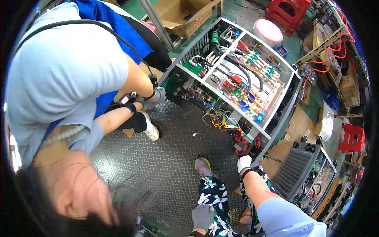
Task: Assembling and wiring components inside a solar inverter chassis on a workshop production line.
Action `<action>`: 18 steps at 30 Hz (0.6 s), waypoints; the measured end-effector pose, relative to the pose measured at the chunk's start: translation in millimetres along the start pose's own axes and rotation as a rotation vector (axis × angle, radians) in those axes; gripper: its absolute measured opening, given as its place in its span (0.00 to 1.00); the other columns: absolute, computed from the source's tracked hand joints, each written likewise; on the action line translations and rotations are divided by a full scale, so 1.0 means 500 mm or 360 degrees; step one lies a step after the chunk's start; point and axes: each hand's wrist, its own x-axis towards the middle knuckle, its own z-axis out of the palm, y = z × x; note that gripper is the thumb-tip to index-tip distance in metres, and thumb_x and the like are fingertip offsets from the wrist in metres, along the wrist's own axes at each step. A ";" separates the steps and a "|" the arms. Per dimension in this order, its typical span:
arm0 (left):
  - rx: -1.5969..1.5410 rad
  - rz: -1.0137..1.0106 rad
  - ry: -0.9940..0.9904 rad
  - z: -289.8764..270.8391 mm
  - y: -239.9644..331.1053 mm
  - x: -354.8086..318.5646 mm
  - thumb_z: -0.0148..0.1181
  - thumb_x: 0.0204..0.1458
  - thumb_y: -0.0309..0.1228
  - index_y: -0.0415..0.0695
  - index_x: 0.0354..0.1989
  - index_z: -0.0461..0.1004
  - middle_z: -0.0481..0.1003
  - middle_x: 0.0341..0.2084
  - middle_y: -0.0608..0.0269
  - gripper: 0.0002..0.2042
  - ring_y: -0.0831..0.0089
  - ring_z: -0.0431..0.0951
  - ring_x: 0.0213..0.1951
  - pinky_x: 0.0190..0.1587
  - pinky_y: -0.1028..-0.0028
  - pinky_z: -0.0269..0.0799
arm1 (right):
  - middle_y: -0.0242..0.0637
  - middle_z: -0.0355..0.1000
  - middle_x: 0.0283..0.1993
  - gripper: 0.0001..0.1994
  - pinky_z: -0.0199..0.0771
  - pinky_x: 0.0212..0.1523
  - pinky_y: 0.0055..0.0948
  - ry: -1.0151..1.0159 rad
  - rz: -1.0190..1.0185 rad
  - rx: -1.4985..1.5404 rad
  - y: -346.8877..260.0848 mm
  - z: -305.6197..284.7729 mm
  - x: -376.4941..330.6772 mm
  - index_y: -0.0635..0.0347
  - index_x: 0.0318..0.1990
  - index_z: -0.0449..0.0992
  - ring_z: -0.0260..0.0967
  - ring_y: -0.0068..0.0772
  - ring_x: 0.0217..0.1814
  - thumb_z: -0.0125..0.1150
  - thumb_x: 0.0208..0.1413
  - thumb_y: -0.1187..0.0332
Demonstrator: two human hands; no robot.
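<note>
My left hand [203, 217], in a grey glove, lies on the thigh of my dark flowered trousers [215, 197]; it looks empty. In a pale glove, my right hand [244, 162] is held by the near corner of an electrical cabinet [272, 134], just below a bundle of red wires [241, 147]. Its fingers are curled in; what they hold, if anything, is hidden. The cabinet lies with its top off, showing circuit boards, black cables and copper bars. Loose coloured wires [223, 120] hang from its near side.
At left a co-worker [67, 59] bends over, gloved hands [157, 96] by the cabinet's left corner. A second, finned grey unit [296, 170] stands at lower right. Beyond are a cardboard box [181, 25], red stools [288, 14] and a pink-topped stool [268, 31]. Patterned metal plate [166, 166] covers the floor.
</note>
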 end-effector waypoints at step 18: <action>0.0147 0.0033 -0.0330 0.075 -0.025 0.039 0.52 0.51 0.44 0.45 0.29 0.76 0.77 0.30 0.57 0.15 0.57 0.76 0.36 0.38 0.57 0.69 | 0.30 0.79 0.39 0.13 0.72 0.36 0.37 0.0066 -0.0110 -0.0081 0.062 -0.057 -0.085 0.45 0.38 0.83 0.77 0.32 0.42 0.49 0.55 0.64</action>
